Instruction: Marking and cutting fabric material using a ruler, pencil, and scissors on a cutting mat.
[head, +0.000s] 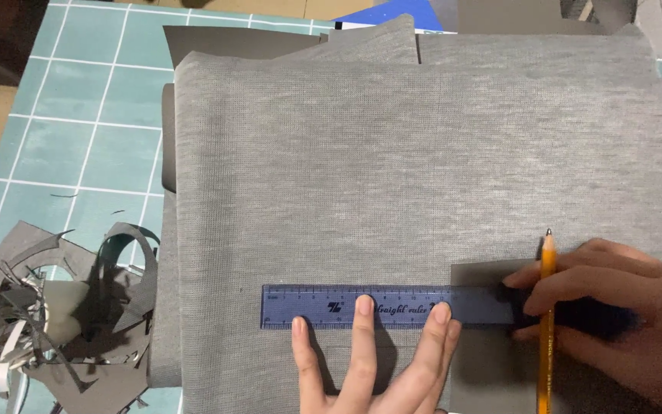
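Observation:
A blue transparent ruler lies flat across a large sheet of grey fabric. My left hand presses it down with spread fingertips on its lower edge. My right hand rests on the ruler's right end and holds a yellow pencil, whose tip points away from me. A darker grey rectangular piece lies under the ruler's right end and partly under my right hand.
The fabric covers a teal cutting mat with a white grid. A heap of grey offcut scraps lies at the lower left. Darker grey sheets and a blue sheet stick out beyond the fabric's far edge.

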